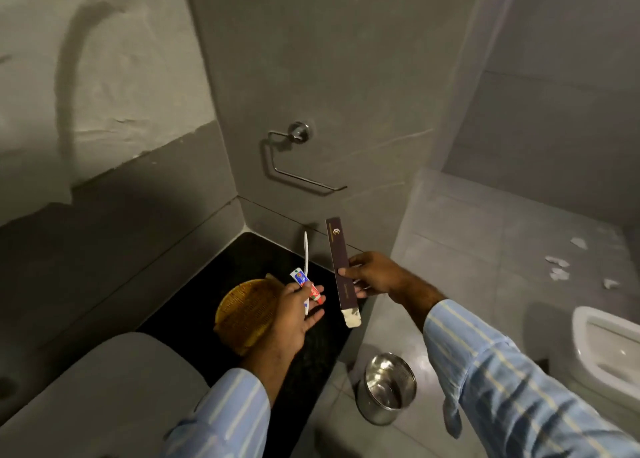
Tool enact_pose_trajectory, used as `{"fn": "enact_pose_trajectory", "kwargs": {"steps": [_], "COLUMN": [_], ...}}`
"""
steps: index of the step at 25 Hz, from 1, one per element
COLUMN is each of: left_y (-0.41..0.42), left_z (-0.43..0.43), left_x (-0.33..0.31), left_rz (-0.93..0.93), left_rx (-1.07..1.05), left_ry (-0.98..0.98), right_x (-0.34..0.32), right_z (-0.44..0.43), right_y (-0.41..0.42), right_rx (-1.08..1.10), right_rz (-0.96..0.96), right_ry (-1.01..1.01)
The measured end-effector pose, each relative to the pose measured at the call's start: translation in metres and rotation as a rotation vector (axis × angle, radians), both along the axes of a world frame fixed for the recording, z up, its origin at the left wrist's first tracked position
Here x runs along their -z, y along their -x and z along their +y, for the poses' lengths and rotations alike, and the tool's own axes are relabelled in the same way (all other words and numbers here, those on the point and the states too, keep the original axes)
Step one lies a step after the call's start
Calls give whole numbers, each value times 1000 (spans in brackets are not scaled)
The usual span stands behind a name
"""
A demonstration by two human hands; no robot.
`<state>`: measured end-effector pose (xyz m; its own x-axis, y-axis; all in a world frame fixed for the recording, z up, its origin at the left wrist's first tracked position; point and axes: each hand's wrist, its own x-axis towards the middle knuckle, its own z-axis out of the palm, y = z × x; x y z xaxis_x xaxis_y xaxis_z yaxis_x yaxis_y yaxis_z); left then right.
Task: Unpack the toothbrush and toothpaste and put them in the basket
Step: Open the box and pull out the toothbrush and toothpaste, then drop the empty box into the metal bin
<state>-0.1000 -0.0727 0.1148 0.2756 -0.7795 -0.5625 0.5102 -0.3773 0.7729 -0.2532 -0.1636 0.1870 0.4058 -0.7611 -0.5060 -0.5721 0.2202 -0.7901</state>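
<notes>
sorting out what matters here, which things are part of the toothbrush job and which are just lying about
Part of the job:
toothbrush and toothpaste in the left hand
opened box in the right hand
basket on the dark counter

Just lying about:
steel bin
empty paper holder
paper scraps on the floor

Left hand (294, 310) holds toothbrush (306, 250) and toothpaste (306, 284) above basket (242, 310); right hand (374, 274) grips brown box (341, 270)
</notes>
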Motion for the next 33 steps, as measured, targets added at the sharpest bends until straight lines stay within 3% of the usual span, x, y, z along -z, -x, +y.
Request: {"fn": "enact_pose_trajectory", "kwargs": {"steps": [10, 16, 25, 33], "left_y": [122, 170, 183, 174], "left_z": [3, -22, -67, -66], "left_x": [83, 141, 209, 244], "left_rz": [-8, -80, -152, -173], "left_rx": [198, 283, 241, 231], "left_ry": [-400, -506, -625, -642], "right_x": [118, 212, 339, 397], "right_z": [12, -1, -28, -47], "right_y": [147, 208, 231, 225], "right_rx": [6, 263, 427, 563], "right_rz": [190, 186, 129, -24], "right_ry": [-413, -531, -700, -843]}}
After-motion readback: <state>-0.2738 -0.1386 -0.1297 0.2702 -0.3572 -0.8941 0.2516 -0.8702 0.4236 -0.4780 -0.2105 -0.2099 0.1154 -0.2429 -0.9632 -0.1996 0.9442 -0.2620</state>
